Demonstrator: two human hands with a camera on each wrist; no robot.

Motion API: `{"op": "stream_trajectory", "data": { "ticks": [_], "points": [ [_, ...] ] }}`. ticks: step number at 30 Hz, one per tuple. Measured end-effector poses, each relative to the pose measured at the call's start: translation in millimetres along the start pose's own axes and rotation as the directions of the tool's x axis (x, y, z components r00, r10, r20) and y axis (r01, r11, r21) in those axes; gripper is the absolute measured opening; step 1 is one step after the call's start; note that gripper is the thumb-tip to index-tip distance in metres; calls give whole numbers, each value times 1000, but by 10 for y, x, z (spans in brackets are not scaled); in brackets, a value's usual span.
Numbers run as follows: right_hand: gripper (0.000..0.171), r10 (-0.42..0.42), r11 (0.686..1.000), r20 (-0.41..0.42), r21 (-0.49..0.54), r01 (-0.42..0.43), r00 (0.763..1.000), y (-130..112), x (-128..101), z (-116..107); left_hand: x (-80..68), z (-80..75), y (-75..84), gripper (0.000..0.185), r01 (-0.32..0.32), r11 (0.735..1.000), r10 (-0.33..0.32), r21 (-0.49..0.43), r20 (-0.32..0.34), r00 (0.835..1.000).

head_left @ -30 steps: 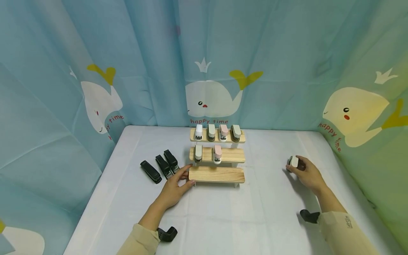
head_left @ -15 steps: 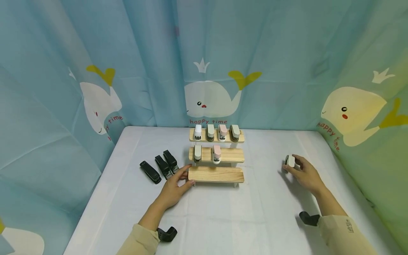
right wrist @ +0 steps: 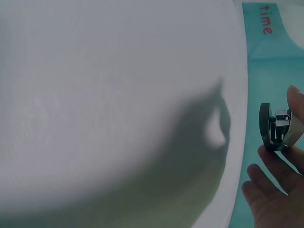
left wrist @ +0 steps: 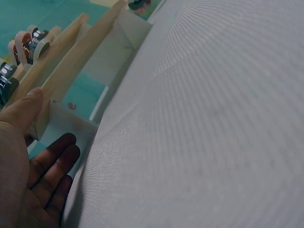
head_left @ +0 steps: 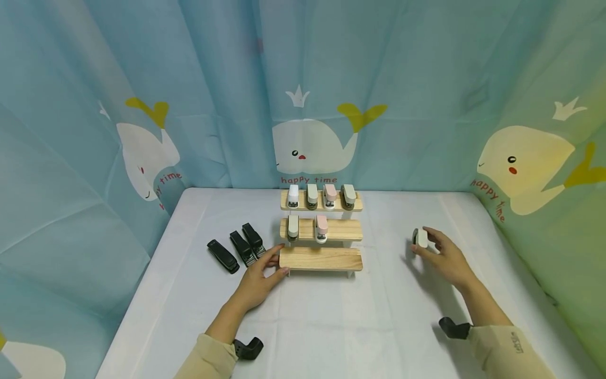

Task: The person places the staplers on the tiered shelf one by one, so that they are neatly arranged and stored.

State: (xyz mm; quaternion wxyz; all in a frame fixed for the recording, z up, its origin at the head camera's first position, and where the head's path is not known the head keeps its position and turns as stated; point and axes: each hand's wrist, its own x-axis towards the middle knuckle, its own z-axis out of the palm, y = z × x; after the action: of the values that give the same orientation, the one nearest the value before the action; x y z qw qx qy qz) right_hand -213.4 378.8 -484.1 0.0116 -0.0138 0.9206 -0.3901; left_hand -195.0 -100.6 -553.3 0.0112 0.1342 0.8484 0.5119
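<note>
A small white stapler is pinched at the fingertips of the right hand, lifted off the white table. It could be dropped, since little is gripped. The wooden rack is steadied by the flat, uncurled left hand; the rack could be bumped.

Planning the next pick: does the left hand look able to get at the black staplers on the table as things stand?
Probably yes. The left hand rests against the wooden rack's bottom step, and the three black staplers lie just beside it on the white table with nothing between.
</note>
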Motion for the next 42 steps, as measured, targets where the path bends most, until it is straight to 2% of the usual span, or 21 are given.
{"op": "stream_trajectory", "data": {
  "ticks": [11,18,26,33,42],
  "points": [
    [77,-22,1000,6,-4,22,1000,-197,-31,106,14,1,1,64,-7,1000,7,4,3,1000],
    [74,-29,999,3,16,29,1000,-311,-46,180,18,-10,22,65,10,1000,-10,-2,9,1000],
    [71,-78,996,-15,34,79,997,-408,-48,265,11,-9,19,65,8,1000,-8,6,6,1000],
    [70,-85,996,-21,30,86,996,-478,-45,313,22,-9,18,66,21,1000,-21,5,11,1000],
    [70,-81,995,-10,53,81,997,-608,-59,353,10,-3,0,65,0,1000,0,-1,14,1000]
  ]
}}
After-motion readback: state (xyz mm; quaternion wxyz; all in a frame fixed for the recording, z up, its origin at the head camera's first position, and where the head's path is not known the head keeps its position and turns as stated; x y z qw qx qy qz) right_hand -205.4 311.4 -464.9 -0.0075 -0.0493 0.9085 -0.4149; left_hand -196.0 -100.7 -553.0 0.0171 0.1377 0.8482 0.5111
